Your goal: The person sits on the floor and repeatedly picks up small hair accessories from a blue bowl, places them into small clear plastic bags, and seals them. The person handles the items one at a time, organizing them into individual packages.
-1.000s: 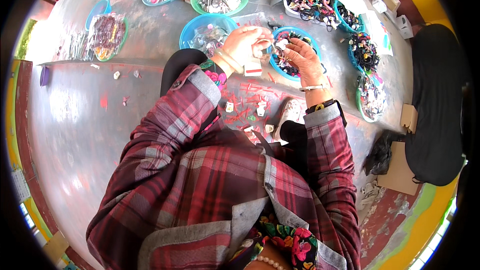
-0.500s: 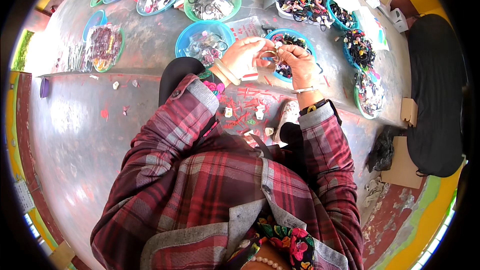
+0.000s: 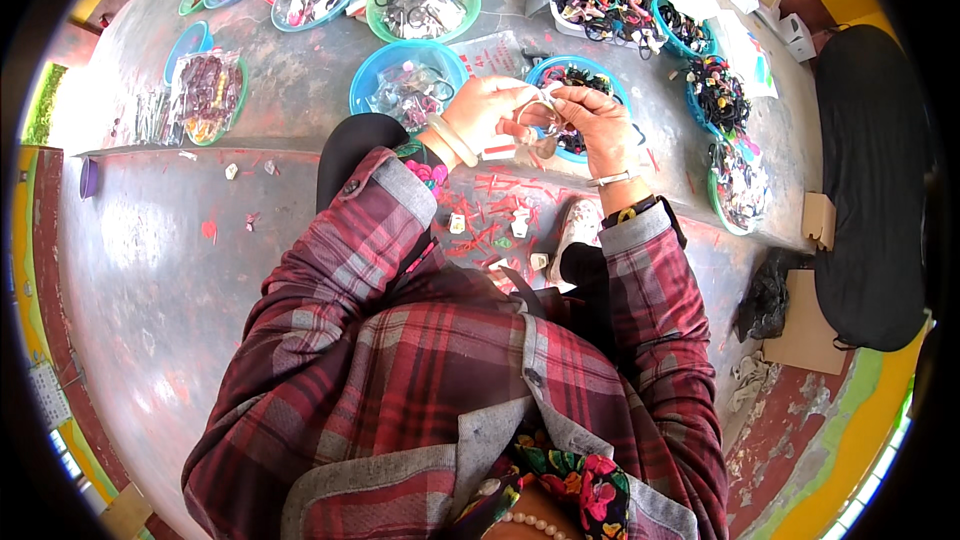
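My left hand [image 3: 480, 110] and my right hand [image 3: 603, 128] meet in front of me above the blue basins. Between their pinched fingertips is a thin pale beige loop [image 3: 527, 112], which looks like an elastic hair tie. A small brownish piece [image 3: 545, 147] hangs below it; its kind is too small to make out. Behind my right hand stands a blue basin of dark hair ties [image 3: 572, 68], partly covered by the fingers. Just beyond my left hand is another blue basin [image 3: 362, 90] with clear plastic packets in it.
A green basin with scissors [image 3: 472, 2] and a white basket of hair ties [image 3: 556, 24] stand farther back. Several more basins line the right, near a long black case [image 3: 870, 190]. Red scraps [image 3: 495, 183] and white tags [image 3: 520, 224] litter the lower step.
The loop now shows paler and rounder between my fingers, and a brownish piece hangs lower beneath it. My hands have barely shifted.
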`<move>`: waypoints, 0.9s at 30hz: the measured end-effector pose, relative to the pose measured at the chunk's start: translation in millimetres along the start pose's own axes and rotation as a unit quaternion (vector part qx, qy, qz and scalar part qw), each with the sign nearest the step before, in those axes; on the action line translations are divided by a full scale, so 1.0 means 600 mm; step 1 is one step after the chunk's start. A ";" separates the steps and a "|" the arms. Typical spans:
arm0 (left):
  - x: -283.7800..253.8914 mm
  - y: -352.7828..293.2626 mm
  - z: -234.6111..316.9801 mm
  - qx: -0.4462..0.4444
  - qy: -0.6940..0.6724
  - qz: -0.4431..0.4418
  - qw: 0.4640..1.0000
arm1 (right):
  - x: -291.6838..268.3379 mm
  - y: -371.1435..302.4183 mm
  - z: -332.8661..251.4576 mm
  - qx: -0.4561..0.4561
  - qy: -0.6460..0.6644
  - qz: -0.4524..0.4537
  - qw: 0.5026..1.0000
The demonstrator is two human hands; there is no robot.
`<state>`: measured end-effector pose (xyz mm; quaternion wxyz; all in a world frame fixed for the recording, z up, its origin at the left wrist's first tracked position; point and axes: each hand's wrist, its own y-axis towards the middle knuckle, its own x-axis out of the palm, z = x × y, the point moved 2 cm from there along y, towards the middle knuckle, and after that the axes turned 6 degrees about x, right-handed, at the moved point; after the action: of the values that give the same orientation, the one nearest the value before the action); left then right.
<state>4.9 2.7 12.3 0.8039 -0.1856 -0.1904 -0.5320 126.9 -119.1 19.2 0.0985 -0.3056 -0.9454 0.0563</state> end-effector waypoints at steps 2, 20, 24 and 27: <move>0.000 0.000 0.000 0.003 0.000 -0.004 1.000 | 0.001 -0.001 -0.002 0.010 0.013 0.009 1.000; 0.003 -0.004 0.014 0.039 -0.008 -0.017 0.999 | 0.000 -0.003 -0.002 0.005 0.064 -0.021 0.998; -0.002 -0.003 0.013 -0.003 -0.042 0.021 0.999 | 0.001 -0.001 -0.001 -0.021 0.037 -0.032 0.999; -0.012 0.003 0.004 -0.035 -0.015 0.013 0.999 | 0.005 -0.002 -0.001 -0.041 0.009 -0.039 0.998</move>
<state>3.6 10.2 10.6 0.8006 -0.2241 -0.1815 -0.5253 124.2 -118.6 20.7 0.0966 -0.2727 -0.9572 0.0113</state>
